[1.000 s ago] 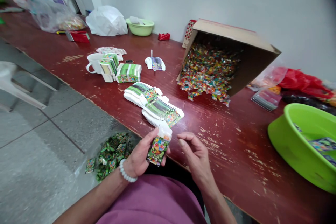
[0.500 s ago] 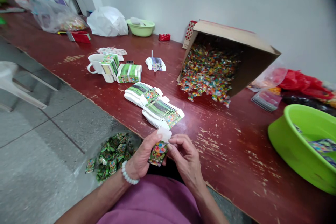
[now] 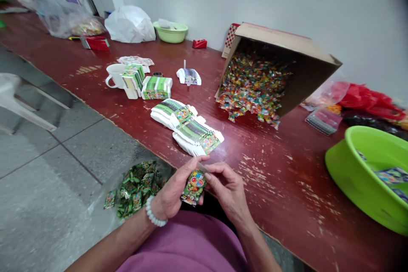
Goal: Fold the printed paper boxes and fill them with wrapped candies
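Note:
Near the table's front edge, my left hand is closed around a small green printed card box, its colourful face turned up. My right hand pinches the white flap at the box's top between thumb and fingers. Just beyond my hands lie two fanned stacks of flat green-and-white boxes. Below the edge on the left, a clear bag holds many filled green boxes.
A tipped cardboard carton spills wrapped candies onto the red table. A green basin stands on the right. Behind the fanned stacks are banded box bundles and a white mug. A white chair stands at left.
The white flap stood up from the box; now it is bent down under my right fingers. My left fingers have stretched slightly over the box's top.

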{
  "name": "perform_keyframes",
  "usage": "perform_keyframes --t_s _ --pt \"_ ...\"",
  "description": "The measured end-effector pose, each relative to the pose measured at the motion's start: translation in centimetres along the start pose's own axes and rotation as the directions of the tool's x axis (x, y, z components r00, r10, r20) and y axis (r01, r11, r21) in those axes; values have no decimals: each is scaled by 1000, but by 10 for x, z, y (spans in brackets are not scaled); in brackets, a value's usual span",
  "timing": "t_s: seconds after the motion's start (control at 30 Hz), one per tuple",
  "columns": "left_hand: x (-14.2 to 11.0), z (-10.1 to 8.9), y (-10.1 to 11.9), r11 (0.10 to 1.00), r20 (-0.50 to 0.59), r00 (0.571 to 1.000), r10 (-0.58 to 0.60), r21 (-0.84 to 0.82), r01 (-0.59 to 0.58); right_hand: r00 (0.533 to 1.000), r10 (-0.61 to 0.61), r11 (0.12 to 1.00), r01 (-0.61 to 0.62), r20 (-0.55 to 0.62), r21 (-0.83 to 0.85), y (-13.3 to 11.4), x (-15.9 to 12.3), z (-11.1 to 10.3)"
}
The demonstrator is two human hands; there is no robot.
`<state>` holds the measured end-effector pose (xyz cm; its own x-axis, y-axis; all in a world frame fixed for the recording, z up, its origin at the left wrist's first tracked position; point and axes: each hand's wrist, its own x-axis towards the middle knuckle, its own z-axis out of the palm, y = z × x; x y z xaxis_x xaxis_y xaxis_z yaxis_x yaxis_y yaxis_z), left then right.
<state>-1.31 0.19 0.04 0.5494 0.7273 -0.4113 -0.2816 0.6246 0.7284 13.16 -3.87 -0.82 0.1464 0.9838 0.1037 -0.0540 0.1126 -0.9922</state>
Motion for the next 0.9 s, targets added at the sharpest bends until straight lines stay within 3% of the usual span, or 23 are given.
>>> perform_keyframes --t_s 0.1,0.17,0.4,0.57,0.67,0.8,0.9 --pt "1 -2 -1 999 -26 999 -44 10 44 985 -154 972 165 80 -168 0 0 -5" --pt "1 -2 -1 999 -38 998 -46 14 46 980 -178 965 192 93 -180 0 0 -7" --pt "-3 -3 -4 983 -10 998 59 174 -57 997 57 996 -53 53 -77 3 2 -6" --pt "1 -5 -7 991 36 999 -17 133 12 963 231 946 -256 142 201 4 4 -7" --pt "1 -7 -6 989 40 999 -5 151 -1 957 251 933 -279 148 227 2 4 -6" --pt "-1 -7 0 982 39 999 22 188 -29 991 94 996 -92 98 -18 -3 1 -6" --pt "0 -7 0 998 14 1000 0 64 -1 990 -75 984 92 117 -150 -5 -3 -3"
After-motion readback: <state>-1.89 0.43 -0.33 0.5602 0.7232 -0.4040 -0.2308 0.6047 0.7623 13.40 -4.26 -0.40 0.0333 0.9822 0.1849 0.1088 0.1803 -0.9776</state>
